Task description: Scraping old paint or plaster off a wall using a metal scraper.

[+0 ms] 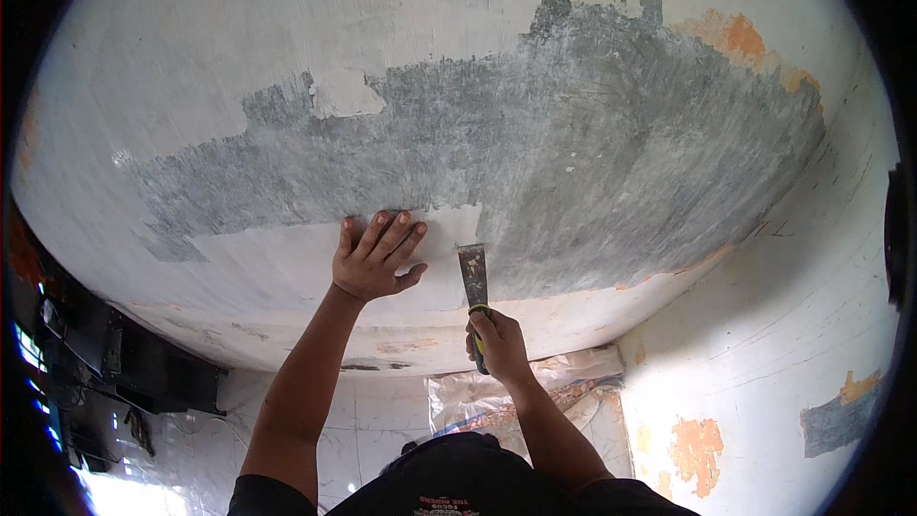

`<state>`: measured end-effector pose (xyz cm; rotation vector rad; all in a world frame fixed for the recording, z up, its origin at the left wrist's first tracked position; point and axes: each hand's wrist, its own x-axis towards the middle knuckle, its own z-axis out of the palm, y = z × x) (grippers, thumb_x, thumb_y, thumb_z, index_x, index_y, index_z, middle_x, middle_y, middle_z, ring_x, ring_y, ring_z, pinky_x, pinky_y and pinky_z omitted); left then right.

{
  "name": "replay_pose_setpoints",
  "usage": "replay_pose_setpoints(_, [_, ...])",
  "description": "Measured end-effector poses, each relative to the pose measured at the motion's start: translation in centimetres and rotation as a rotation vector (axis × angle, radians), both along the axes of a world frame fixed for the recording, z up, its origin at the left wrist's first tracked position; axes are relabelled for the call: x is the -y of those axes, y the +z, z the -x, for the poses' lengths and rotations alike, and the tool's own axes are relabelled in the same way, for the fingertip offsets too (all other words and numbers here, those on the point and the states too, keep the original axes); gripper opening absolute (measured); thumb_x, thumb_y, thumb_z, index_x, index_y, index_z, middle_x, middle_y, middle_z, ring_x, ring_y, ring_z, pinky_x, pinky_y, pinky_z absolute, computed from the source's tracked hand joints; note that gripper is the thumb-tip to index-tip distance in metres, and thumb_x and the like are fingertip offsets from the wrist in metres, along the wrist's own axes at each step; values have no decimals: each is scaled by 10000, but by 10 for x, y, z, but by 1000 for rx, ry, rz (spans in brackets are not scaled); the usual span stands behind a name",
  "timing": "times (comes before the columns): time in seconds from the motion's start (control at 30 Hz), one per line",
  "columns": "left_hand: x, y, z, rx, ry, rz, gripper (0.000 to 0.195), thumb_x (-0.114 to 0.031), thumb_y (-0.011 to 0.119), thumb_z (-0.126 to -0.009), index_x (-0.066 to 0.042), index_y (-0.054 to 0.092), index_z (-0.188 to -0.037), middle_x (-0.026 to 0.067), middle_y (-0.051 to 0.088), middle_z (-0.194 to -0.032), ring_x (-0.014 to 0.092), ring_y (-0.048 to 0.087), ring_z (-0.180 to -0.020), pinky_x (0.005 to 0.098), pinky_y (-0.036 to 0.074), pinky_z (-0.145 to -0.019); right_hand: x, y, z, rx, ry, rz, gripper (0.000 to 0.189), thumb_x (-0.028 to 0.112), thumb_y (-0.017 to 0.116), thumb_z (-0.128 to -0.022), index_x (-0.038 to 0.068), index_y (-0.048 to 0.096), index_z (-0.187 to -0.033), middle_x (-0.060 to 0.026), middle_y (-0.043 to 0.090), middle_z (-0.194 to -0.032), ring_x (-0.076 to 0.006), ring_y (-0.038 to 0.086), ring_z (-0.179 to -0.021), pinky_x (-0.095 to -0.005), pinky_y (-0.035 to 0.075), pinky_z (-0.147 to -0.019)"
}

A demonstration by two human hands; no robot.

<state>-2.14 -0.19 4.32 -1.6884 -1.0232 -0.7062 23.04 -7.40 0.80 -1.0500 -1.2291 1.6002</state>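
Note:
Before me is a wall (286,36) with a white coat and a large scraped grey patch (573,136). My left hand (376,258) lies flat against the white coat just below the grey patch, its fingers spread and nothing in it. In my right hand (501,344) is a putty knife (473,276), gripped by its black and green handle. Its stained metal blade points up the wall. The blade's tip meets the border between the white coat and the grey area, to the right of my left hand.
An adjoining wall (774,330) on the right has orange and grey bare spots. A crumpled plastic sheet (458,405) lies on the tiled floor (380,408) at the wall's foot. Dark furniture or equipment (165,369) stands at the lower left.

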Motion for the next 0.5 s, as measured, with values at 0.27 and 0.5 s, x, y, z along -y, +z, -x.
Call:
replay_pose_setpoints(0.27, [2,1,-3,10,-18,-14,624,-598,519,-830,-310,493,-1383,-22,365,-1510,200,262,-1430,552,81,-1166,7,-9,0,-47,-24,35,306,274,524,-981,23,546,-807,-24,523,-578,-98,513,-479,-253,420,-459])
replay_pose_setpoints(0.5, [0,-1,0,10,-14,3,622,-594,528,-825,-312,499,-1379,-20,366,-1510,206,263,-1430,556,76,-1165,-3,-6,5,-53,-9,3,278,249,506,-990,29,546,-826,-26,522,-584,-104,505,-473,-251,425,-460])
